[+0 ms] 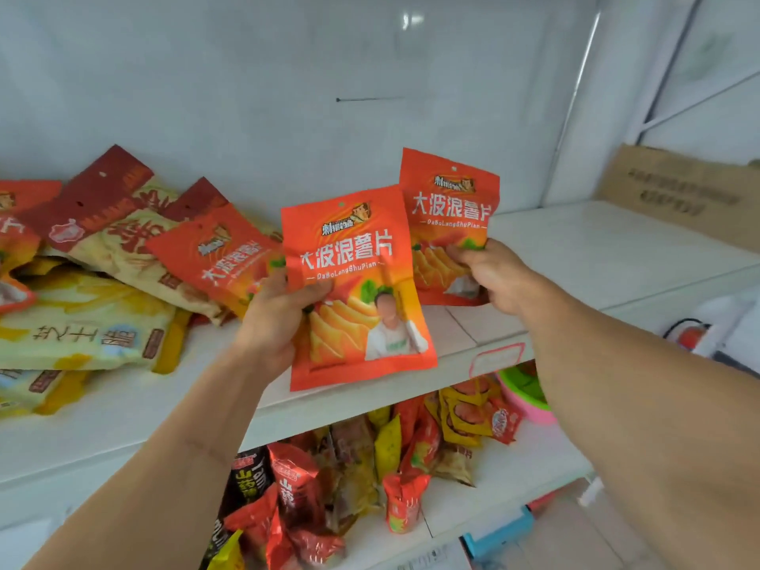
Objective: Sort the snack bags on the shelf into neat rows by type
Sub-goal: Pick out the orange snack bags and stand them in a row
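Two matching orange bags are held upright above the white shelf (596, 248). The left hand (275, 318) grips the near bag (353, 290) by its left edge, out past the shelf's front lip. The right hand (489, 273) pinches the far bag (448, 224) low down, over the shelf. A loose pile of bags (103, 261) covers the shelf's left part; its right part is bare up to a cardboard box (682, 191). A white back wall (288, 76) closes the shelf. The lower shelf (493, 487) holds mixed snacks (349, 479).
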